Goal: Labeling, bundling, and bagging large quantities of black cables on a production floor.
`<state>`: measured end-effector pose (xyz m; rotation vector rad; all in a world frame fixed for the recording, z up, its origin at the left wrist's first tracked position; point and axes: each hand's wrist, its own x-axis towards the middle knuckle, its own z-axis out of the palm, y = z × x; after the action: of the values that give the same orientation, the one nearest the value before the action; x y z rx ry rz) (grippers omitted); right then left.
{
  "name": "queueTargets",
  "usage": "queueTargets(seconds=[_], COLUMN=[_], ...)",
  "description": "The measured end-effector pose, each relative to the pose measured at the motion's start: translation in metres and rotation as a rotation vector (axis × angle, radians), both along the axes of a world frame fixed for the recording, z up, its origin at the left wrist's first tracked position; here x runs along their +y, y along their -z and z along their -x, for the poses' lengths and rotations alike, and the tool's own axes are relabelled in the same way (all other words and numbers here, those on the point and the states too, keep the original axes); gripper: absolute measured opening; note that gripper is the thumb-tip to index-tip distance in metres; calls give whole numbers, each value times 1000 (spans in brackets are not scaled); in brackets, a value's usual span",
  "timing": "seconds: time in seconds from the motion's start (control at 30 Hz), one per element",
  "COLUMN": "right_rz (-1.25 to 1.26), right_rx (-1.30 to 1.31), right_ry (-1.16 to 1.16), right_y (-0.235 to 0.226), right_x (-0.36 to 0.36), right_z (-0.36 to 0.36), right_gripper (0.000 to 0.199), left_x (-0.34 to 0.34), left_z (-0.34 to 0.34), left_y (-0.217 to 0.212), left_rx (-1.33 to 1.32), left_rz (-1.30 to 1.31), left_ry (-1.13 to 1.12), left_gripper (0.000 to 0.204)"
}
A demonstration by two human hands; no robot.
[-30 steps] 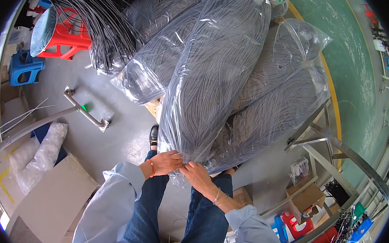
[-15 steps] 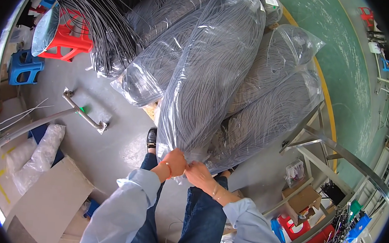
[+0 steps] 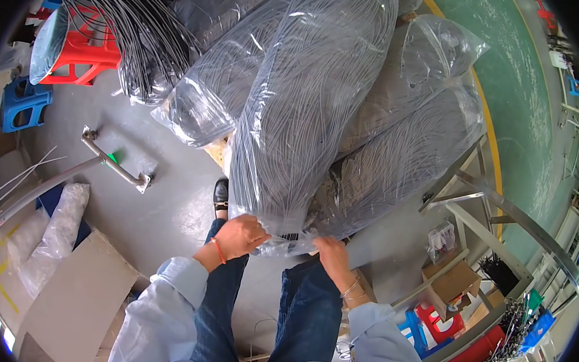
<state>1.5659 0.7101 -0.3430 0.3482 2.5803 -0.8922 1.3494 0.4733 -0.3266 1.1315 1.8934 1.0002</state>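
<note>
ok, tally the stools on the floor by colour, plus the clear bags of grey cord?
red stool: 1
blue stool: 1
clear bags of grey cord: 4 that I can tell apart, counting the bag held by the left hand and right hand
Total: 6

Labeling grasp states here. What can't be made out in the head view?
- Left hand fingertips: curled into the clear bag of grey cords, so the grip's contact is hidden.
- Right hand palm side: turned away, and the bag's crumpled plastic covers the fingers.
- Bag's top end: cut off by the fisheye rim.
- Right foot: hidden under the bags; only the left shoe shows.
</note>
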Motion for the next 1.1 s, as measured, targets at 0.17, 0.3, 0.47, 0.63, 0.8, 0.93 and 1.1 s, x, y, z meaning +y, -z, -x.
queueTargets(seconds=[0.17,0.3,0.47,0.63,0.8,0.93,1.1], right_rz=[124,242,-16,-40,52,-8,-222], right_rx=[-180,-125,176,196,242,291,169], right_ry=[124,564,84,86,-8,-190,-366], right_y=[4,-3,-12,26,9,10,18], right_x=[-10,0,-52,-51,-25,-25,-47], right_z=[1,26,110,135,129,133,146], right_gripper=[10,14,25,25,24,17,12], left_x=[-12,-1,3,10,47,50,27], left_z=[6,3,-2,-10,1,6,12], left_y=[-1,-18,-22,-11,-6,28,49], left_rx=[-23,77,105,86,278,553,412], left_rz=[82,43,101,180,339,155,209], left_ry=[-118,-187,-181,-130,-157,-127,47], left_gripper=[31,31,29,18,17,16,15])
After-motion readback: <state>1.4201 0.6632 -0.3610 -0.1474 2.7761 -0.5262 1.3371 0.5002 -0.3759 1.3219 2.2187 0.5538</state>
